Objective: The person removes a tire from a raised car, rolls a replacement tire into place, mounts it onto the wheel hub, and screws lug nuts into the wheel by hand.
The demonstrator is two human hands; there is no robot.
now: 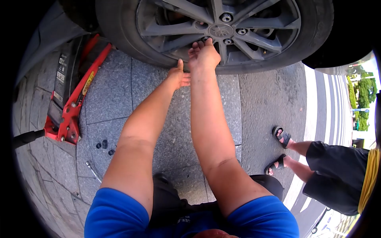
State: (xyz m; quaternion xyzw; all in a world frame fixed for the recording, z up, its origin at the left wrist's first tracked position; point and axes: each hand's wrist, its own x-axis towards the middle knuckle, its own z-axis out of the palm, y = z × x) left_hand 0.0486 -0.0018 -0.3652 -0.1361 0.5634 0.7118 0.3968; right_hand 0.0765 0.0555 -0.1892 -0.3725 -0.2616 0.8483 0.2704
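Note:
A grey multi-spoke wheel (221, 31) with a black tyre (119, 39) fills the top of the head view. Lug nuts (226, 17) sit around its centre cap. My right hand (204, 54) is raised to the lower left nut position, its thumb and fingers closed together by the hub; what they hold, if anything, is hidden. Just below the tyre's lower edge is my left hand (179, 76), with the thumb up and the fingers apart, holding nothing.
A red floor jack (73, 105) stands at the left. Small black caps (104, 144) and a metal wrench (93, 171) lie on the paving. At the right a person in black shorts (331, 170) and sandals (281, 137) stands on the road near white stripes.

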